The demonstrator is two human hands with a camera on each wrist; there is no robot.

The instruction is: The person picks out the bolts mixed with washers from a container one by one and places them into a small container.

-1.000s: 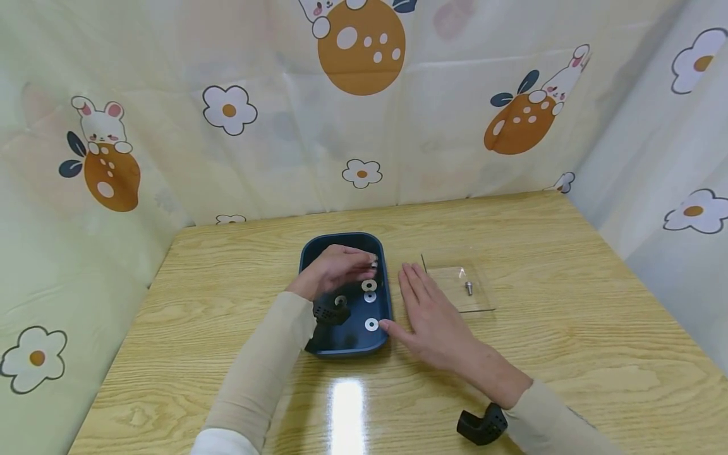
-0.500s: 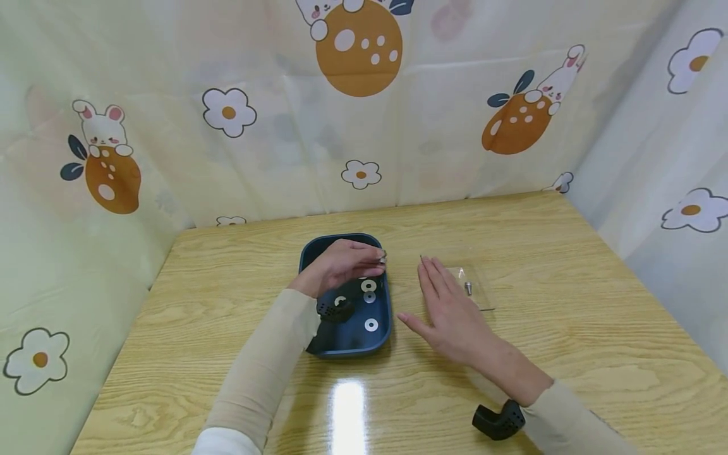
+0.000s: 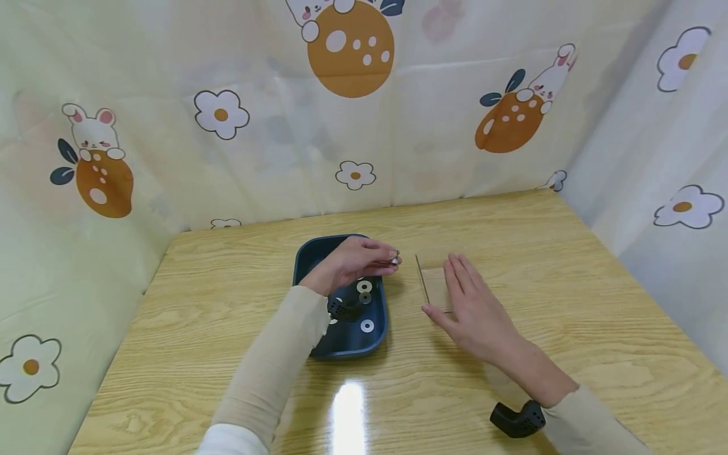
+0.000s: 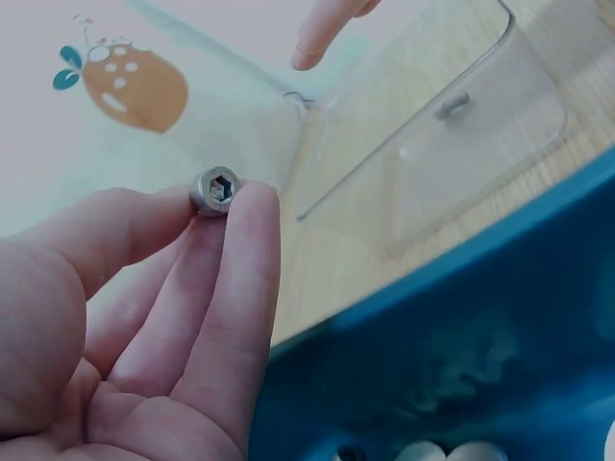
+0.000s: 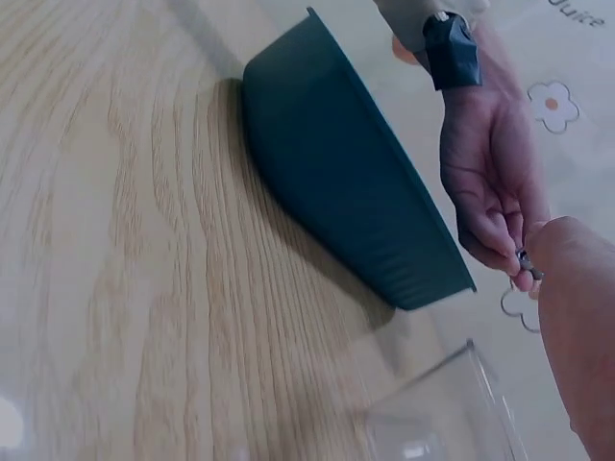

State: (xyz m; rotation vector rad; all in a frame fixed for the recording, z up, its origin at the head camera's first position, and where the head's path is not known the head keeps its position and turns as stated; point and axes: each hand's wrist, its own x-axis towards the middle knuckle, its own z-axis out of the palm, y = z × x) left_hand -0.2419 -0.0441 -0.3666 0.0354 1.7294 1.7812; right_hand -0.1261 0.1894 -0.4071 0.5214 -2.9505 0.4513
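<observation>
Between its thumb and fingertips my left hand pinches a socket-head bolt, its hex recess facing the camera in the left wrist view. That hand is above the right rim of the dark blue bin. My right hand, fingers straight and together, overlaps the right part of a low clear plastic box in the head view. A second bolt shows within the clear box in the left wrist view; the right hand hides it from the head camera.
Several flat washers lie in the bin, partly hidden by the left wrist's black camera mount. The wood-grain table meets a printed curtain at the back and sides.
The left hand has moved right with the bolt, from inside the bin to over its right rim. My right hand has moved right, from beside the bin to over the clear box.
</observation>
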